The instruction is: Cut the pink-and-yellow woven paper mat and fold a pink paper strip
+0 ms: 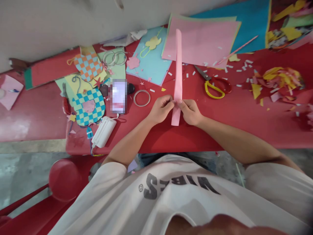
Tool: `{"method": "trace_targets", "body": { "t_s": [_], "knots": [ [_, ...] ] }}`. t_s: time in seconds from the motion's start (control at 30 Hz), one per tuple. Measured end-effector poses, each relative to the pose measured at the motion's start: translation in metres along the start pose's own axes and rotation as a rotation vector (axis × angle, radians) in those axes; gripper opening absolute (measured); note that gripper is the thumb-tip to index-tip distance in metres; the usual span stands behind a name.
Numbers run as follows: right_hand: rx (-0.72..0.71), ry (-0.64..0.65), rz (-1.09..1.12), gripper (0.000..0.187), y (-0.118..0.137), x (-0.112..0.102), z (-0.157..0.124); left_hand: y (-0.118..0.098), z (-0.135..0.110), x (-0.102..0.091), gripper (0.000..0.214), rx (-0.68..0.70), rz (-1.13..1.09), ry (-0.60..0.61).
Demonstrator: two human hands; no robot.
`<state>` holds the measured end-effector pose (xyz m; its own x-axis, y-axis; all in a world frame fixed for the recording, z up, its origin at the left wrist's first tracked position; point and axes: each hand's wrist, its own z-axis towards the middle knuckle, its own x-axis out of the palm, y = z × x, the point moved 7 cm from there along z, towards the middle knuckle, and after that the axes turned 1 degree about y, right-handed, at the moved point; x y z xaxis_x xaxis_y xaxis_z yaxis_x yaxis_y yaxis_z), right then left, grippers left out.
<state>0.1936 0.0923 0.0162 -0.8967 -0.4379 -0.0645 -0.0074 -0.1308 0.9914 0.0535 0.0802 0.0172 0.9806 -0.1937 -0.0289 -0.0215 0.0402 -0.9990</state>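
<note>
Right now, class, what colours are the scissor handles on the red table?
Scissors: one handle yellow, the other red; best seen in the head view.

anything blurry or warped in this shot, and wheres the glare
In the head view, the phone screen is pixelated, pale glare washes the red table at left, the table's edges bow from wide-angle distortion, and a dark out-of-focus shape blurs the bottom edge.

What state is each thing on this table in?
left hand, pinching the pink strip
right hand, pinching the pink strip
pink strip, gripped mid-length, both ends free
scissors, closed, lying flat
phone, screen lit, lying face up
woven mat, lying flat
</note>
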Motion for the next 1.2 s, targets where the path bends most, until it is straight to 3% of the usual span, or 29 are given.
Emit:
{"method": "trace_targets", "body": {
  "t_s": [0.73,1.2],
  "knots": [
    [0.037,0.008,0.002,0.071,-0.008,-0.003,0.002,0.002,0.002,-0.002,0.045,0.037,-0.01,-0.045],
    [0.066,0.086,0.051,0.068,-0.017,0.002,0.002,0.007,0.003,-0.003,0.046,0.001,-0.029,-0.046]
  ]
}}
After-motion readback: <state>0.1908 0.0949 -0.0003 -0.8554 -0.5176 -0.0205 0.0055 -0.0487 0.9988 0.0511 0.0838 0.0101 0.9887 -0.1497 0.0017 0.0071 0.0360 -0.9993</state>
